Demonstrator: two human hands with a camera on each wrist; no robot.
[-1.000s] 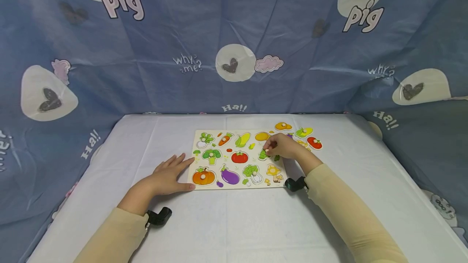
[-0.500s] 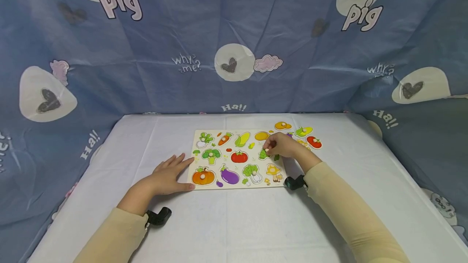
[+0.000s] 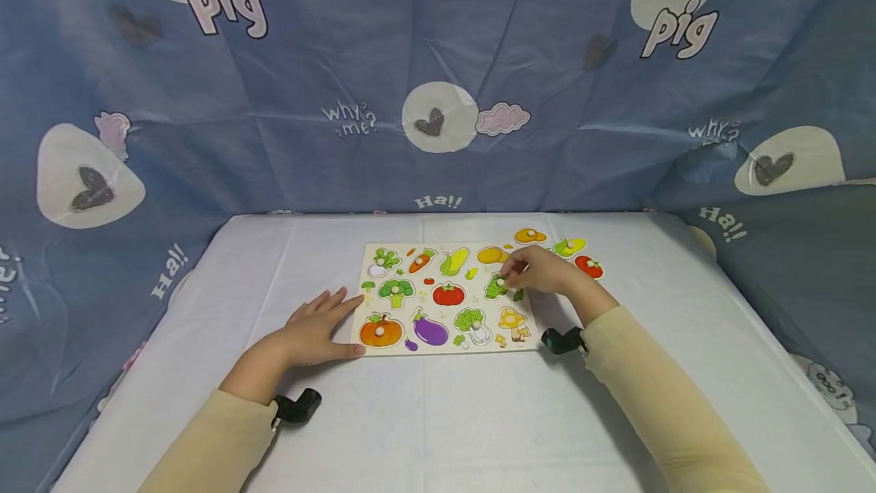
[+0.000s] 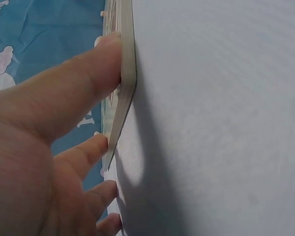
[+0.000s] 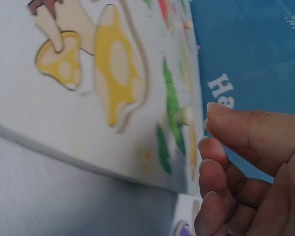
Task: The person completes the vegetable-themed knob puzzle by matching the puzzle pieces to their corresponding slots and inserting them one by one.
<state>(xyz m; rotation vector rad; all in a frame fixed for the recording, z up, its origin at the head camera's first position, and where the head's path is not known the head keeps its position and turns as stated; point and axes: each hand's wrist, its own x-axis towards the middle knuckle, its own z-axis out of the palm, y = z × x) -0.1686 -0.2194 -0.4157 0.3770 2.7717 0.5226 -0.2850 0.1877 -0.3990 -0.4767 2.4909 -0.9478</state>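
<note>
A cream puzzle board (image 3: pixel 411 352) with vegetable pictures lies on the white table. My left hand (image 3: pixel 318 331) has its fingers spread, with thumb and index fingertip on the board's left edge (image 4: pixel 129 54). At the board's right side, my right hand (image 3: pixel 544 272) is beside a green vegetable piece (image 3: pixel 495 287) with a small knob. In the right wrist view, the thumb (image 5: pixel 246 130) and bent fingers stand apart from that knob (image 5: pixel 187 116), and nothing is between them. Knobbed pumpkin (image 3: pixel 390 333), broccoli (image 3: pixel 397 291), carrot and leafy pieces sit in the board.
Loose knobbed pieces lie beyond the board's right corner: a potato (image 3: pixel 527 236), corn (image 3: pixel 571 247) and a tomato (image 3: pixel 589 267). A purple piece (image 5: pixel 185 230) shows near the fingers in the right wrist view. A blue printed cloth (image 3: pixel 438 173) hangs behind the table.
My right hand has let go of the green piece's knob and shifted slightly right, now covering loose pieces behind it. The left hand has stayed put.
</note>
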